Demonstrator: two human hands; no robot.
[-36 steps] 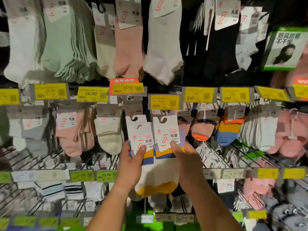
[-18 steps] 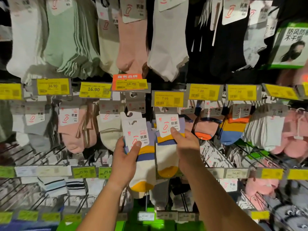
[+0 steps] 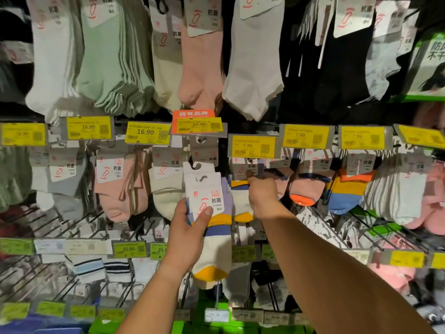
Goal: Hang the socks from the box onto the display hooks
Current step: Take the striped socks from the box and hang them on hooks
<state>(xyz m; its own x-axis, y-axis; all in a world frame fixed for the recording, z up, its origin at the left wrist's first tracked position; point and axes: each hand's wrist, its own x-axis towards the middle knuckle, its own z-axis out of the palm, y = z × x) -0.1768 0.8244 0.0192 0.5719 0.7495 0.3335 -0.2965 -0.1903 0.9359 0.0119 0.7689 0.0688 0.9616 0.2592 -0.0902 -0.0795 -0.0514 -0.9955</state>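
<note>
Left hand: my left hand (image 3: pixel 190 227) grips a small stack of socks (image 3: pixel 212 220) by their card tags, thumb pressed on the front card, fingers wrapped behind. The stack sits just below and in front of the middle row of hooks, cards upright.

Right hand: the right hand (image 3: pixel 262 196) is up at the next hook over, fingers curled and pinching the card of a striped sock pair (image 3: pixel 240 201) that hangs under the 7.99 price tag (image 3: pixel 252 146). Looks like it's seating that pair on the hook, but the hook itself is hidden behind the card, so can't tell if it's all the way on.

Where the socks are: one pair at the hook, the rest in the left hand. The box isn't in view.

Step in hand: I'd guess it's getting the card's cut-out over the hook tip and sliding it back.

How to do it well: keep the card flat and square to the hook, push from the top of the card and not the sock, or the card bends. Match the same pattern already hanging there. Keep the left stack clear of the neighbouring orange and blue socks (image 3: pixel 346 191).

Watch out: those cards are thin, so yanking could tear the hole.
</note>
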